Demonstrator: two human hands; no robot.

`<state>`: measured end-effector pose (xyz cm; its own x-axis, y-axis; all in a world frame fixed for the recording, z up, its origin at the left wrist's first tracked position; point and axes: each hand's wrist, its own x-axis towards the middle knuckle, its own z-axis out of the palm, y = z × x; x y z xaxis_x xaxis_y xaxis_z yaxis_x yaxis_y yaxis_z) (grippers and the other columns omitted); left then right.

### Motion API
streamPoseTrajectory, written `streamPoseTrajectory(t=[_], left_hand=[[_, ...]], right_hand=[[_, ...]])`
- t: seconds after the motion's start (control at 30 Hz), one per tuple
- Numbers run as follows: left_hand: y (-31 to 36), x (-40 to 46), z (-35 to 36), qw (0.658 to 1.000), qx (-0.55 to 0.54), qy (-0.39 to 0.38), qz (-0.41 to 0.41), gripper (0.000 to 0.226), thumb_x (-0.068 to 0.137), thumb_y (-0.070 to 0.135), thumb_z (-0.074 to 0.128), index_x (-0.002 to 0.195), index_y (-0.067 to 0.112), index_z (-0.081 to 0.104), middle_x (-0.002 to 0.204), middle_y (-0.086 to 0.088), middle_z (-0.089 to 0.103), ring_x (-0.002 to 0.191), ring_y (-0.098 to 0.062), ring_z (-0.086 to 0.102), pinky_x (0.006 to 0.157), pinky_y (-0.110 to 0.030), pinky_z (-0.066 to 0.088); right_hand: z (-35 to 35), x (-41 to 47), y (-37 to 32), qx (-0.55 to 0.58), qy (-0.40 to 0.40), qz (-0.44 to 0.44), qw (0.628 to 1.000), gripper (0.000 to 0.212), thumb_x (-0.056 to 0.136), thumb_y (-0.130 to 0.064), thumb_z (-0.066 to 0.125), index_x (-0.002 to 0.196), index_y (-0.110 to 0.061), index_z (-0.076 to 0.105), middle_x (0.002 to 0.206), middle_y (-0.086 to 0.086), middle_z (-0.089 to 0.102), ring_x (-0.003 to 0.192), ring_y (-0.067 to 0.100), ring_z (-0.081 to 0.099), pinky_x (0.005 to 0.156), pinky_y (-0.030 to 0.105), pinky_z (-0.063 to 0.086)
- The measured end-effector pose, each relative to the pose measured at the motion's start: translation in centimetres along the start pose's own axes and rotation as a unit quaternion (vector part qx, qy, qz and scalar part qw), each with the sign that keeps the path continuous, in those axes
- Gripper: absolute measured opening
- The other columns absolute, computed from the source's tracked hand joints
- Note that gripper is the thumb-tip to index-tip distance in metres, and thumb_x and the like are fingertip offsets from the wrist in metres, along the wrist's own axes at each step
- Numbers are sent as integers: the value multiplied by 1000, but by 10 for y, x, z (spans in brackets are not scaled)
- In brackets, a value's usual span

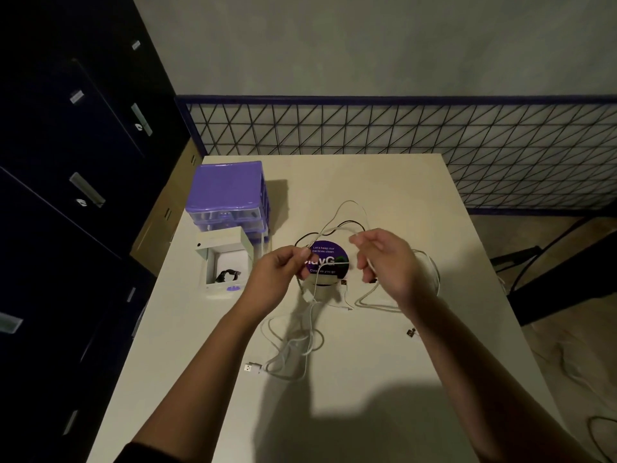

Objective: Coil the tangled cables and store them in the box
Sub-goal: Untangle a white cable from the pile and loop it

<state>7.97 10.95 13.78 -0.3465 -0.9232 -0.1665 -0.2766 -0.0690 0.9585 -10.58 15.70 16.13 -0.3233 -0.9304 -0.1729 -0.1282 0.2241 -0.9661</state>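
White cord (293,349) is lying in loose loops on the near part of the table (367,412), its flat plug (251,367) pointing left toward the table's left edge, and from there we are seeing it climbing away from us to the hands. We are judging that this slack is being left on the surface so that the raised part can be worked free of the knot.

Farther on, our left hand (273,279) is pinching the white cord between thumb and fingertips, the other fingers curled. Our right hand (387,262) is hovering just right of it, fingers half bent; a strand is running under its palm, but we cannot tell whether it is gripping it. Between the two hands the cord is stretching roughly left to right, above a round purple sticker (329,260).

Beyond the hands, a white loop is arching toward the far side together with a black cord (344,223), still crossed over one another. To the left, the small white box (224,262) is standing open, something dark already inside. Behind it, at the far left, purple drawers (228,195) are standing against the table's edge.
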Motion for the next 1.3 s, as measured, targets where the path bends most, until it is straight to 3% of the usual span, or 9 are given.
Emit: streamPoseTrajectory(t=[0.13, 0.27, 0.43, 0.63, 0.73, 0.83, 1.0, 1.13, 1.3], left_hand=[[-6, -7, 1, 996, -58, -57, -36, 38, 102, 34, 37, 84, 12, 61, 86, -7, 64, 86, -16, 58, 95, -37, 46], [4, -8, 3, 941, -325, -73, -65, 25, 104, 22, 35, 101, 12, 58, 78, -1, 56, 76, -15, 57, 108, -49, 36], [18, -1, 4, 903, -421, -60, -52, 31, 103, 20, 38, 126, 18, 58, 74, 5, 48, 63, -7, 49, 98, -36, 34], [26, 6, 14, 937, -349, -18, -19, 22, 104, 26, 34, 107, 18, 54, 94, 5, 71, 96, -16, 70, 89, -29, 47], [28, 8, 17, 955, -295, -20, 4, 28, 105, 27, 29, 114, 14, 51, 113, -5, 70, 107, -21, 67, 87, -29, 54], [27, 8, 15, 973, -230, -23, 25, 32, 105, 30, 28, 123, 15, 50, 120, -6, 68, 108, -17, 67, 86, -22, 53], [16, 9, 14, 997, -61, -21, 49, 28, 104, 25, 32, 117, 14, 54, 109, -1, 70, 98, -5, 67, 77, -8, 44], [16, 4, 17, 996, 9, -64, 64, 25, 103, 20, 37, 107, 10, 60, 89, 14, 68, 84, 8, 61, 77, -5, 40], [28, 5, 18, 994, -27, -103, 21, 31, 102, 2, 32, 88, 7, 59, 64, 7, 63, 59, 6, 55, 61, -5, 38]], right_hand=[[-8, 3, 2, 46, 57, -2, 997, 16, 97, -16, 52, 97, -3, 62, 55, -3, 54, 39, 9, 42, 47, 26, 40], [-3, 2, 17, -9, 72, -7, 997, 15, 98, -21, 51, 98, -9, 61, 60, 1, 55, 37, 2, 40, 39, 14, 32], [8, -3, 31, -120, 34, -33, 992, 9, 96, -30, 53, 94, -27, 61, 52, -16, 57, 45, -1, 47, 53, 23, 37], [19, -20, 15, -271, -33, -70, 959, 17, 96, -38, 49, 102, -29, 62, 55, -10, 46, 54, 5, 44, 52, 27, 33], [22, -27, 5, -335, -60, -89, 936, 24, 97, -41, 47, 110, -30, 63, 58, -9, 47, 58, 6, 45, 53, 22, 35], [18, -29, 0, -336, -86, -76, 935, 29, 94, -47, 48, 112, -32, 65, 92, -10, 70, 84, 10, 62, 68, 26, 48], [4, -24, -13, -282, -65, -75, 954, 22, 87, -46, 55, 81, -27, 65, 69, -7, 65, 65, 13, 59, 65, 35, 49], [-5, -15, -24, -189, -69, -71, 977, 15, 79, -39, 57, 76, -28, 67, 72, -5, 69, 69, 17, 63, 71, 39, 52], [-16, -3, -35, -125, -29, -49, 990, 17, 90, -21, 56, 81, -20, 71, 88, -6, 71, 78, 2, 64, 57, 6, 45]])
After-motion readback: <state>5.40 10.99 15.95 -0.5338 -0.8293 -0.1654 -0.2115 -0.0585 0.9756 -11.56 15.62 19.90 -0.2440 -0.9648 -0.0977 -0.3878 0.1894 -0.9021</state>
